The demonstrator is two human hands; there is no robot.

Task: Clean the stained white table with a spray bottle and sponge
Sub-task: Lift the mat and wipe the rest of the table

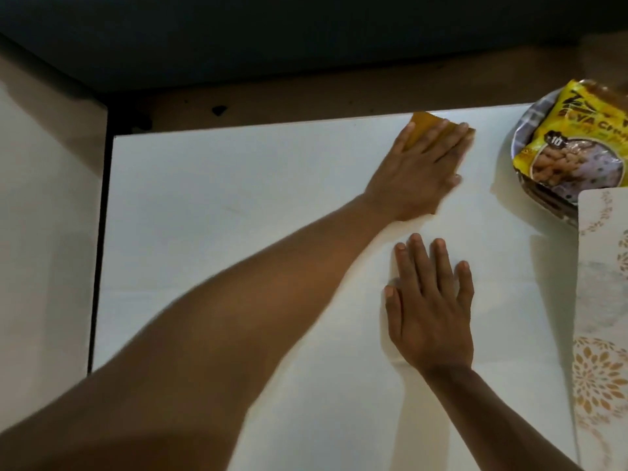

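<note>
The white table [238,232] fills most of the head view. My left hand [421,171] reaches across to the table's far edge and presses flat on a yellow-orange sponge [426,125], whose far corner pokes out beyond the fingers. My right hand [431,311] lies palm down on the table nearer to me, fingers spread, holding nothing. No spray bottle is in view. Stains are hard to make out; a faint mark [234,209] shows left of centre.
At the far right stands a plate [525,130] holding a yellow snack packet [577,141]. A white sheet with a gold floral pattern [601,334] covers the right edge. The table's left edge [102,249] drops to a pale floor; a dark wall lies behind.
</note>
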